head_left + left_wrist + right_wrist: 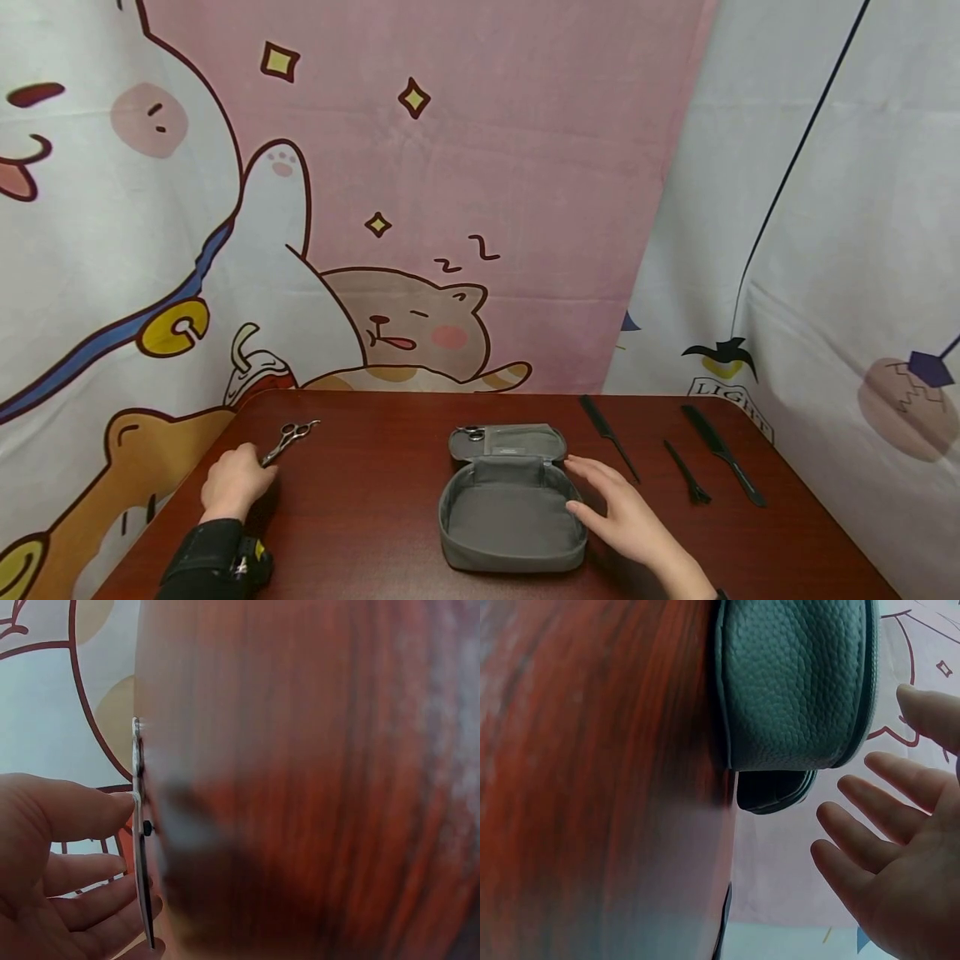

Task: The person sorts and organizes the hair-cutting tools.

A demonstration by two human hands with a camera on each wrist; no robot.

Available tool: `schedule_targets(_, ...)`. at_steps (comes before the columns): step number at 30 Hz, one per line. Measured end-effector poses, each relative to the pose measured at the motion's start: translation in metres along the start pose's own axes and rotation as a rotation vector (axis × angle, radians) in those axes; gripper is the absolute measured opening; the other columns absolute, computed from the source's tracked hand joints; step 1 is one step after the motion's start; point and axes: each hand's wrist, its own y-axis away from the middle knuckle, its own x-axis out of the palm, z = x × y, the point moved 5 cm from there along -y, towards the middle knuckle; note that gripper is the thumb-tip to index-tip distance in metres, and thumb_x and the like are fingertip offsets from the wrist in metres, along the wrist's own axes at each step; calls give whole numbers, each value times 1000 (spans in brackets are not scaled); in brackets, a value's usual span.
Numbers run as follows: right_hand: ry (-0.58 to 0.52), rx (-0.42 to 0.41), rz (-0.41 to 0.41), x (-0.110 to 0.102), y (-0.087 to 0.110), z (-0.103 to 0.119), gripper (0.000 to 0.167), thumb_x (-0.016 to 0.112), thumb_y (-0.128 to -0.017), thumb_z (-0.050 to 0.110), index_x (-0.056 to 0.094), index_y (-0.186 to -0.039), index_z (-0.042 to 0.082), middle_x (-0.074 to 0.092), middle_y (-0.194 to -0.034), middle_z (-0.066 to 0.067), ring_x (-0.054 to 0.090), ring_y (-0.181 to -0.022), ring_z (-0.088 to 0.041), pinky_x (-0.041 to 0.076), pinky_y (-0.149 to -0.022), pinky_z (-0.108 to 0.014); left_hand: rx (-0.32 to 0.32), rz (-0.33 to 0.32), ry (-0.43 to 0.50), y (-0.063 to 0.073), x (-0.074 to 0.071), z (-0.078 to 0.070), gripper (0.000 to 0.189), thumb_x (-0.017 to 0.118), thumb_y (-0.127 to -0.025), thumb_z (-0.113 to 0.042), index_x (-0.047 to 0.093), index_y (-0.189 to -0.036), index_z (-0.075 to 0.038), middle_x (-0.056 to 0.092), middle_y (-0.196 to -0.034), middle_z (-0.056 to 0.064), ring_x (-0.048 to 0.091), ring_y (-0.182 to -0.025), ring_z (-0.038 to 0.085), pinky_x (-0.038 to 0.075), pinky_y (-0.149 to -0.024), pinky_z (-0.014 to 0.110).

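Note:
At the table's left side my left hand (236, 483) pinches a pair of silver scissors (282, 442) by the blade end, the finger rings pointing away from me. In the left wrist view the thumb lies on one side of the scissors (142, 859) and the fingers on the other. A grey zip case (517, 560) stands with its lid (525, 439) folded back, the main compartment bare. My right hand (630, 521), fingers spread, is at the case's right edge and holds nothing. In the right wrist view its fingers are apart from the pebbled case wall (795, 690).
Inside the lid's pocket, metal finger rings (474, 433) show. Right of the case lie a black tail comb (597, 418), a dark hair clip (684, 471) and a black handled comb (708, 433). A printed cloth (562, 208) hangs behind the brown table (360, 500).

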Motion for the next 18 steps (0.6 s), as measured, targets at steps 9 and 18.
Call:
schedule_targets(9,38,-48,-9,2,-4,8,50,72,-92,19,56,-138,6,55,-139,-10,51,-125,-33,49,-91,-51,-6,47,-28,-3,5,3,25,66,-88,-20,60,-86,4,55,-79,20,53,-71,36,44,-54,44)
schedule_targets(18,22,-78,12,4,-7,13,50,68,-95,26,55,-138,4,53,-140,-12,50,-126,-35,50,-90,-49,14,76,-40,-6,2,3,15,58,-88,-11,62,-82,2,58,-80,21,56,-72,36,46,-56,45)
